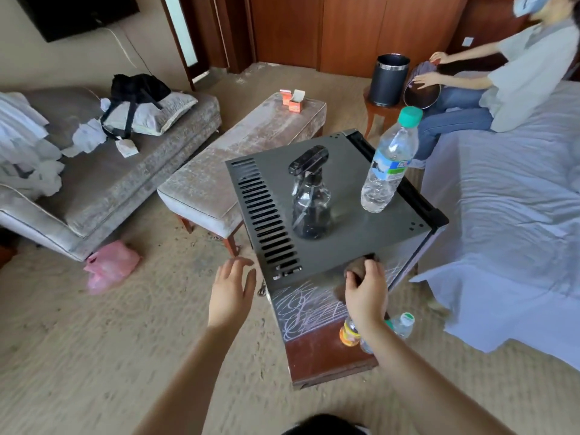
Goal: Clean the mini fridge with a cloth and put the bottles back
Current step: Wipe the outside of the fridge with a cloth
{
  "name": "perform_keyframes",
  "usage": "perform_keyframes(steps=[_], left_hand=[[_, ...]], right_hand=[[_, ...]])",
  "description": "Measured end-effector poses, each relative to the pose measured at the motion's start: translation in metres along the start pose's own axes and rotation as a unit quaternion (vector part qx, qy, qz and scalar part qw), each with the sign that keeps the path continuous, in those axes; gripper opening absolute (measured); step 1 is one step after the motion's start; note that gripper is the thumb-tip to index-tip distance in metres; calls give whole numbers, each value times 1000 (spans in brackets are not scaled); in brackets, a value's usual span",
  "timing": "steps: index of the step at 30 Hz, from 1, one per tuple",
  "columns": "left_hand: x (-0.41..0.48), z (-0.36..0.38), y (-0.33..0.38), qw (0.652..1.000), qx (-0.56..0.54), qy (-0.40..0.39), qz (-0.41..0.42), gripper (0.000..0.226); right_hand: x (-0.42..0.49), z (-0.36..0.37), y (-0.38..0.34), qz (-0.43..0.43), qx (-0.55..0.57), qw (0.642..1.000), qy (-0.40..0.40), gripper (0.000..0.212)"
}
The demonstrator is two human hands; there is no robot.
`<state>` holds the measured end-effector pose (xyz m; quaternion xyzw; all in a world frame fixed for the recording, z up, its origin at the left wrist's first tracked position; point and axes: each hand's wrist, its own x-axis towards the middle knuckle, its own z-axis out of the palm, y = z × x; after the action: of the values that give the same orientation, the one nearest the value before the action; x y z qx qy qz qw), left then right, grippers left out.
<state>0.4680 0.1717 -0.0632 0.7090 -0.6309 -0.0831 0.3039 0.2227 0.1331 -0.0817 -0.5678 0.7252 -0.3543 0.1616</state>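
Mid-clean, the right grip (365, 290) clutched the cloth (356, 268) against the scribbled mini fridge (361, 233), the left grip (232, 290) was spread and empty, and the bottles (405, 324) still waited outside.

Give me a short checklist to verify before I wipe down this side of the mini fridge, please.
1. Cloth gripped in right hand: ok.
2. Cloth at the mini fridge side's top edge: ok.
3. Left hand free, open beside the fridge: ok.
4. Spray bottle and water bottle upright on top: ok.
5. Side free of white scribbles: not ok.
6. Fridge door shut: cannot tell.
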Motion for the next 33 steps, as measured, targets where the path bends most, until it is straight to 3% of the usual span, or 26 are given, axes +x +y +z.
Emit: perform_keyframes(steps=[2,5,11,13,17,19,21,25,27,30,33], left_hand=[[-14,-7,-3,998,-42,-38,-13,24],[-24,-13,0,994,-76,-70,-27,23],[-46,-28,-7,992,-98,-68,-50,21],[-49,-30,-15,992,-91,-68,-51,20],[-52,-28,-22,988,-99,-86,-76,20],[-55,-25,-21,986,-103,-96,-85,21],[-59,-22,-18,985,-108,-105,-89,22],[-65,-20,-15,981,-103,-136,-97,22],[-66,-21,-17,981,-103,-132,-96,21],[-63,-27,-18,984,-105,-111,-92,21],[-57,-27,-13,984,-124,-90,-95,21]], right_hand=[[-33,16,-28,-56,38,998,0,19],[-91,46,-69,-167,77,979,-88,21],[-107,59,-72,-249,68,954,-156,20],[-96,48,-59,-228,48,966,-113,21],[-58,25,-40,-84,58,995,15,19],[-56,25,-44,-77,66,995,21,16],[-70,33,-58,-122,89,988,12,17],[-99,54,-75,-236,93,957,-143,13],[-101,59,-67,-228,74,950,-198,15],[-96,48,-52,-157,74,975,-139,16],[-68,18,-48,-105,87,991,7,15]])
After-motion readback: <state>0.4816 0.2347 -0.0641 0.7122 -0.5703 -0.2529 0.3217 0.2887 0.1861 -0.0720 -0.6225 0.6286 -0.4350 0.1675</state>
